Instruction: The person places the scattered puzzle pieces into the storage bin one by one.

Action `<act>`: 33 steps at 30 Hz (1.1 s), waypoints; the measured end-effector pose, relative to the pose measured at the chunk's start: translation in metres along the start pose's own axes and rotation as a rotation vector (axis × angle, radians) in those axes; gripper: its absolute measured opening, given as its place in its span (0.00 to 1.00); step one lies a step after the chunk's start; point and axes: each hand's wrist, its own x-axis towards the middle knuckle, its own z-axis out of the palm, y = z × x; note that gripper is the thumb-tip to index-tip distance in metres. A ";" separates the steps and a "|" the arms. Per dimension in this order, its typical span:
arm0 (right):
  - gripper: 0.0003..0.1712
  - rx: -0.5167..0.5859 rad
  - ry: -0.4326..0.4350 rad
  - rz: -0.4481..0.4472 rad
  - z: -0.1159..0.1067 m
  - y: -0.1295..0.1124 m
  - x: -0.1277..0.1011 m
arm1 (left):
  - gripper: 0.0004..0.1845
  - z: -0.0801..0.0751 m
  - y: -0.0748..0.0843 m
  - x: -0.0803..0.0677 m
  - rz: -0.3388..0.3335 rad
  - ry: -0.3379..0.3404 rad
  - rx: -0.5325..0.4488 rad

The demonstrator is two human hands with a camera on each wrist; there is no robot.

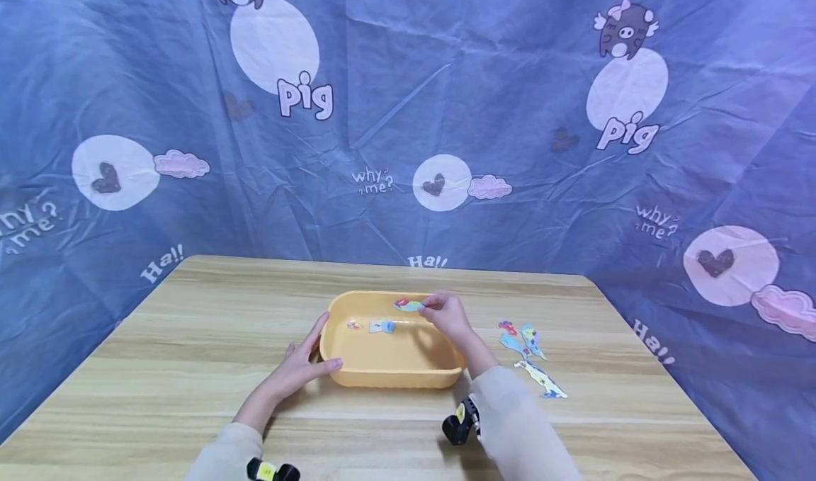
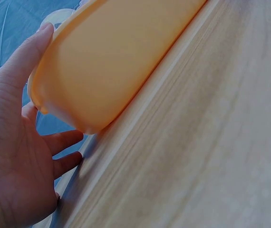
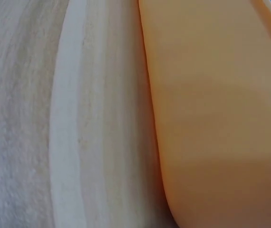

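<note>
Left hand [image 1: 299, 368] braces shallow orange plastic tub [image 1: 357, 375] on wooden counter [image 1: 191, 339], fingers straight against its wall, steadying it. Right hand [image 1: 446, 314] pinches colourful paper cutout [image 1: 408, 304] over tub's far rim; similar cutouts [image 1: 532, 357] right of fingers.

A light wooden table [image 1: 191, 339] with pale grain fills the lower half of the head view. Behind it and around both sides, from nine o'clock through twelve to three, hangs a creased blue cloth backdrop [image 1: 446, 77] printed with white circles, dark hearts, pink clouds, small pigs and words. The light seems soft and even; its source cannot be made out.
</note>
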 end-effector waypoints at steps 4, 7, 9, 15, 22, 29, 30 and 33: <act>0.06 -0.007 -0.011 0.030 0.003 0.000 0.001 | 0.47 0.000 -0.001 0.001 -0.001 -0.002 -0.005; 0.06 -0.015 -0.012 0.040 0.003 0.000 0.002 | 0.47 0.000 -0.001 0.001 0.004 -0.001 -0.006; 0.05 -0.038 -0.013 0.037 0.003 0.000 0.002 | 0.47 0.000 -0.001 0.001 0.004 -0.001 -0.006; 0.05 -0.116 -0.020 0.050 0.002 -0.001 0.000 | 0.47 0.000 0.000 0.000 -0.001 -0.001 0.000; 0.05 -0.181 0.003 0.065 0.003 0.004 0.004 | 0.47 0.000 0.000 0.000 0.002 0.001 0.006; 0.04 -0.203 0.016 -0.069 0.011 0.080 0.046 | 0.47 0.000 0.000 0.000 0.009 0.003 0.009; 0.04 -0.217 0.003 -0.039 0.012 0.086 0.050 | 0.47 0.000 0.000 0.000 0.010 0.003 0.009; 0.06 -0.220 -0.001 -0.082 0.013 0.102 0.058 | 0.47 -0.001 0.000 0.001 0.010 0.002 0.012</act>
